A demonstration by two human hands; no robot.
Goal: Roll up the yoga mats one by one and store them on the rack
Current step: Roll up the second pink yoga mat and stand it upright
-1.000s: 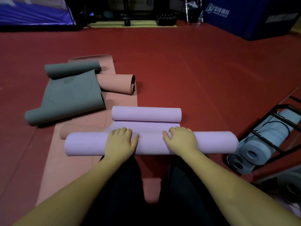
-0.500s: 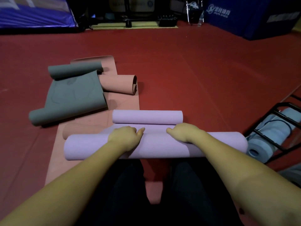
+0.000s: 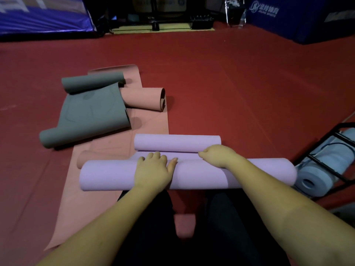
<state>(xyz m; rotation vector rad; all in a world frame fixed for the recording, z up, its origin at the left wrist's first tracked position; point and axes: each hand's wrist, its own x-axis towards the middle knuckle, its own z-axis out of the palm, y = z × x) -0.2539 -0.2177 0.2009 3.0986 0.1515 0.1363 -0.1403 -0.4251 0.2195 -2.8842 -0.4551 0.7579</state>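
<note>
A lilac yoga mat lies across the floor in front of my knees. Its near end is a thick roll (image 3: 107, 175), its far end a thinner roll (image 3: 176, 143), and a short flat strip joins them. My left hand (image 3: 153, 169) lies flat on top of the thick roll, fingers apart. My right hand (image 3: 219, 155) curls over the roll's far side, fingers bent down at the flat strip. The black rack (image 3: 335, 174) stands at the right and holds rolled blue-grey mats (image 3: 315, 179); the thick roll's right end almost reaches them.
A pink mat (image 3: 92, 189) lies flat under the lilac one, its far end curled into a roll (image 3: 142, 99). A grey mat (image 3: 92, 112) with both ends curled rests on it at the left. Red floor stretches ahead; blue padded blocks (image 3: 299, 18) line the back.
The thick roll has moved forward toward the thin roll, so the flat strip between them is shorter. My left hand went from curled over the roll to flat on it.
</note>
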